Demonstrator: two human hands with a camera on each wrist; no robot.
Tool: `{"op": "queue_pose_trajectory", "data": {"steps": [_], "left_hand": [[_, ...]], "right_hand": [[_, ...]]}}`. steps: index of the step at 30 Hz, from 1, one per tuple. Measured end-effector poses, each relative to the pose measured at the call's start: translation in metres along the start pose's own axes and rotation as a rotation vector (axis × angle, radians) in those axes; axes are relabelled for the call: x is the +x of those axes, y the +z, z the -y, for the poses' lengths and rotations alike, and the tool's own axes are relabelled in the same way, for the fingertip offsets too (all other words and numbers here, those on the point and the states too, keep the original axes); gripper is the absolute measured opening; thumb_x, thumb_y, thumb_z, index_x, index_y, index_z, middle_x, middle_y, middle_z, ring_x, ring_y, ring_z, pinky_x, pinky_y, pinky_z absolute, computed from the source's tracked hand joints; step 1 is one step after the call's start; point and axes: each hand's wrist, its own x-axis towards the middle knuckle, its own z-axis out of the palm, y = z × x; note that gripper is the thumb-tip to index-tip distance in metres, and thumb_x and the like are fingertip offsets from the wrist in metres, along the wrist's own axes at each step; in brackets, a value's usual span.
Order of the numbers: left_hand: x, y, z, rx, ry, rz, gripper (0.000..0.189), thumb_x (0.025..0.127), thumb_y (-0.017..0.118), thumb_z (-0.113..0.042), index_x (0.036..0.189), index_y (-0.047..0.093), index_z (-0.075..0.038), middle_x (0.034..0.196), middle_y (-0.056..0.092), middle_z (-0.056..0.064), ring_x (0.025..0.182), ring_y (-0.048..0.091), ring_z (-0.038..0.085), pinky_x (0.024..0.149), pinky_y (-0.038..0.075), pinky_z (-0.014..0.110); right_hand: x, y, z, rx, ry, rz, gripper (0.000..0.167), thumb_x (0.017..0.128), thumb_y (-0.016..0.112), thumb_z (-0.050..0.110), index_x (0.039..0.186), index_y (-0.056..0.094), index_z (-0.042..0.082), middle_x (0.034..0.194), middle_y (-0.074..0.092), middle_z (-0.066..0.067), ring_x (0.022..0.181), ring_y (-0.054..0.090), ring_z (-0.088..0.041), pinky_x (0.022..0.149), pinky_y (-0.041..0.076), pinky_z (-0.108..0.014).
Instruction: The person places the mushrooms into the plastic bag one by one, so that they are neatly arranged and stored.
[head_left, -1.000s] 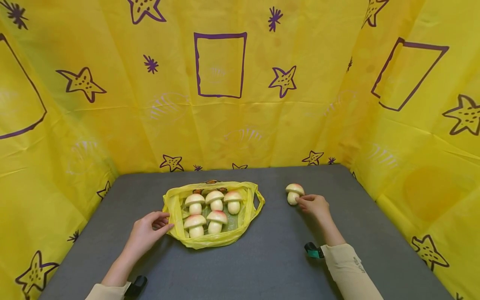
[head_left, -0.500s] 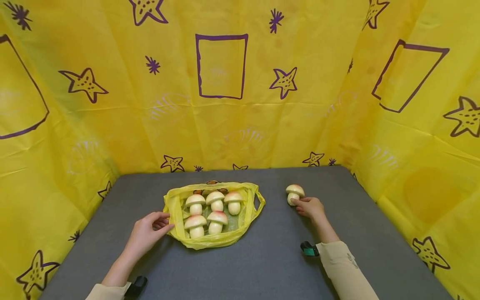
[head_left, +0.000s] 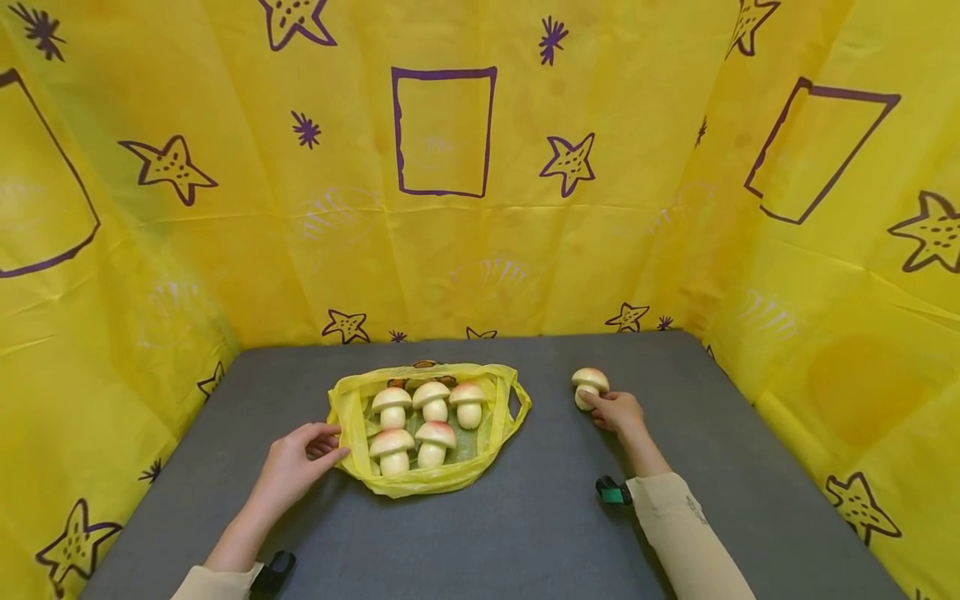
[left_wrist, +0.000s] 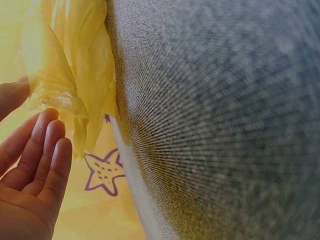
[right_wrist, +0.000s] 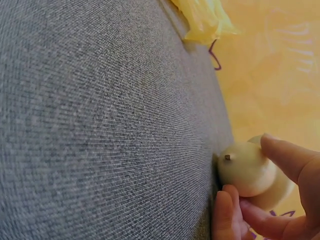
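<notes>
A yellow plastic bag (head_left: pixel 491 446) lies with its mouth spread wide, several toy mushrooms (head_left: pixel 433 443) with pale stems and reddish caps inside. My left hand (head_left: pixel 296 467) holds the bag's left rim, and the left wrist view shows thin plastic (left_wrist: pixel 75 100) between thumb and fingers. Right of the bag, another toy mushroom (head_left: pixel 590 380) stands cap up on the grey table. My right hand (head_left: pixel 618 412) pinches its stem, thumb on one side and fingers on the other. The underside of that stem (right_wrist: pixel 245 167), with a small dark mark, faces the right wrist view.
A grey cloth-covered table (head_left: pixel 465 550) carries everything. Yellow sheets (head_left: pixel 442 275) with purple stars and shapes rise along its back and both sides. The bag's loop handle (head_left: pixel 517 406) points toward the right hand.
My right hand has shifted slightly left and its thumb has come farther across the mushroom's stem. The mushroom stays in place, and so do the left hand and the bag.
</notes>
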Motion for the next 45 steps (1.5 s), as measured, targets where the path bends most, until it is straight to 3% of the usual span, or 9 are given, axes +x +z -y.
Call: {"op": "queue_pose_trajectory", "data": {"steps": [21,30,41,45], "left_hand": [[-0.001,0.001,0.000,0.007,0.005,-0.002,0.029,0.076,0.080,-0.016,0.100,0.069,-0.005,0.081,0.065,-0.001,0.070,0.059,0.006,0.064,0.054,0.027],[-0.001,0.001,0.001,0.002,0.014,-0.010,0.028,0.076,0.080,-0.017,0.099,0.070,-0.005,0.080,0.065,-0.001,0.069,0.059,0.004,0.063,0.054,0.026],[-0.001,0.000,0.000,0.006,0.008,-0.011,0.028,0.076,0.080,-0.017,0.099,0.070,-0.005,0.081,0.065,0.000,0.069,0.059,0.004,0.063,0.054,0.025],[-0.002,0.000,-0.001,0.005,0.003,-0.011,0.028,0.076,0.080,-0.017,0.099,0.069,-0.005,0.080,0.065,-0.001,0.069,0.059,0.004,0.063,0.053,0.025]], "right_hand": [[0.002,0.001,-0.001,0.005,0.018,-0.028,0.058,0.083,0.072,0.031,0.117,0.053,-0.013,0.077,0.059,-0.005,0.064,0.058,-0.008,0.058,0.054,-0.020],[0.000,0.000,-0.001,0.016,0.024,-0.028,0.063,0.083,0.072,0.029,0.123,0.050,-0.015,0.079,0.060,-0.006,0.064,0.059,-0.008,0.059,0.055,-0.021],[-0.007,-0.002,0.004,0.008,-0.009,-0.012,0.062,0.083,0.073,0.028,0.122,0.052,-0.016,0.088,0.065,-0.010,0.069,0.066,-0.011,0.067,0.057,-0.026],[-0.010,-0.004,0.007,-0.001,-0.035,-0.010,0.059,0.082,0.073,0.029,0.117,0.057,-0.015,0.078,0.068,-0.007,0.069,0.068,-0.013,0.066,0.057,-0.027]]}}
